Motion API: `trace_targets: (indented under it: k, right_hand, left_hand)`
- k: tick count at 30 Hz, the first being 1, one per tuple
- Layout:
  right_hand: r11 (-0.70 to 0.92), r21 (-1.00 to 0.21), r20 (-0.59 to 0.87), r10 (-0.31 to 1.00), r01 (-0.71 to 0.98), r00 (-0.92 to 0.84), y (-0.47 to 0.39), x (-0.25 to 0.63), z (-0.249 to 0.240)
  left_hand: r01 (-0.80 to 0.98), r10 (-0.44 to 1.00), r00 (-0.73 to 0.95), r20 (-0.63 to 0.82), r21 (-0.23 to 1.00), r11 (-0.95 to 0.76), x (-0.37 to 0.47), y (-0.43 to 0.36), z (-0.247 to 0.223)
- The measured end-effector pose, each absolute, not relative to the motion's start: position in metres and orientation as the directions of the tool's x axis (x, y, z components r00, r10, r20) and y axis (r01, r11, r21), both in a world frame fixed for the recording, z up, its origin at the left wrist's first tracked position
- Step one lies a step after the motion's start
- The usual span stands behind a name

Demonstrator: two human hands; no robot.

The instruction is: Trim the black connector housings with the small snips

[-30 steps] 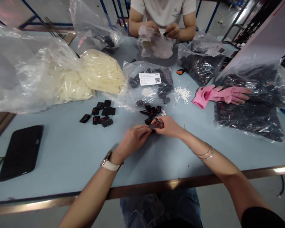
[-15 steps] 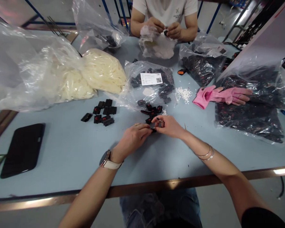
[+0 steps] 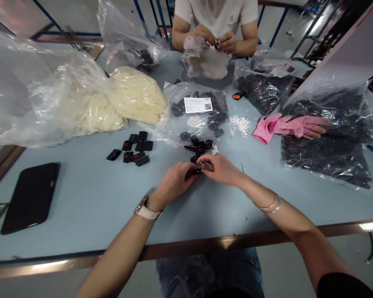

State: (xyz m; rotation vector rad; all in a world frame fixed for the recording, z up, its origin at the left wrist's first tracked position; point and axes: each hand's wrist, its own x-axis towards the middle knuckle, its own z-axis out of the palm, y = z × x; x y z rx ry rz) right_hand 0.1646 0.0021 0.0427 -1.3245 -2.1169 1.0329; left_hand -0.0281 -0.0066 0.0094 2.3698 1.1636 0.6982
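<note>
My left hand (image 3: 179, 179) is closed around a small black plastic connector housing (image 3: 197, 171), whose end shows between the fingertips just above the table. Against that housing, my right hand (image 3: 220, 169) is pinched, with a small greyish piece (image 3: 207, 165) partly visible at its fingers; its kind is too small to make out. Just beyond the fingers lies a loose cluster of black connector housings (image 3: 199, 145), some with red-orange parts. Tiny white pegs (image 3: 215, 149) are scattered beside that cluster, and a larger pile of white pegs (image 3: 240, 125) lies farther right.
More black housings (image 3: 138, 145) lie left of my hands. A labelled clear bag (image 3: 199, 105) of black parts, cream-filled bags (image 3: 136, 95), pink gloves (image 3: 292, 125) on dark-filled bags (image 3: 326, 159), and a black tablet (image 3: 31, 198) surround the work area. Opposite, a co-worker's hands (image 3: 216, 39) hold a small part.
My right hand has turned slightly, its fingertips lowering toward the housing. My left hand has rolled a little, so more of the housing shows. The loose parts on the table stay put.
</note>
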Motion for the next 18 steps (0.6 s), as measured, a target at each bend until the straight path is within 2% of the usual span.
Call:
trace_targets:
  k: [6, 18]
  right_hand:
    - [0.311, -0.723, -0.020, 0.883, 0.617, -0.469, -0.001, 0.162, 0.047]
    - [0.436, -0.477, -0.021, 0.862, 0.763, -0.507, -0.010, 0.162, 0.046]
  left_hand:
    - [0.570, 0.794, 0.511, 0.328, 0.562, -0.599, -0.024, -0.009, 0.005]
    - [0.545, 0.788, 0.490, 0.373, 0.574, -0.611, -0.022, -0.011, 0.001]
